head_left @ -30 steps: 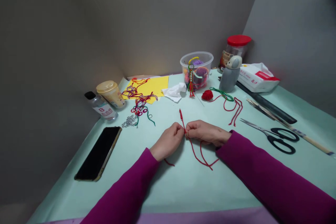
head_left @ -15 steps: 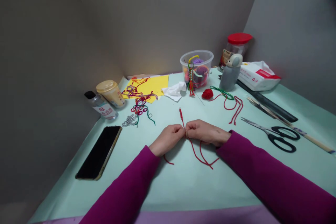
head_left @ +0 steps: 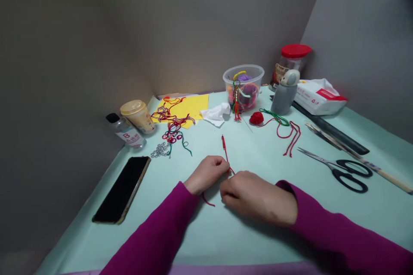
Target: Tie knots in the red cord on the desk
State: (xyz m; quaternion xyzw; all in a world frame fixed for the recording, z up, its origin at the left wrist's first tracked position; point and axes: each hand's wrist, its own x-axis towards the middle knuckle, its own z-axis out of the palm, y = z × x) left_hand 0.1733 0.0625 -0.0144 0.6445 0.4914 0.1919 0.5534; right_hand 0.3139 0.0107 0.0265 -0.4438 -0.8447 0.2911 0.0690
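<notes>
My left hand is closed, thumb and index finger pinching a thin red cord near the middle of the table. Beyond the fingertips the cord runs up to a thicker knotted red piece with a small tip; one loose end comes out below the wrist. My right hand is curled, lower and to the right, knuckles up. A short stretch of cord passes from the left fingertips under the right index finger. The right fingertips and the other cord ends are hidden beneath that hand.
Scissors, wooden sticks and a black ruler lie right. Behind stand a tub of yarn, a red yarn ball and a grey bottle. A phone, metal rings and tangled cords lie left.
My right hand has moved away from the left fingertips, down toward me, drawing the cord with it. The loose cord ends below are now out of sight. My left hand stays put.
</notes>
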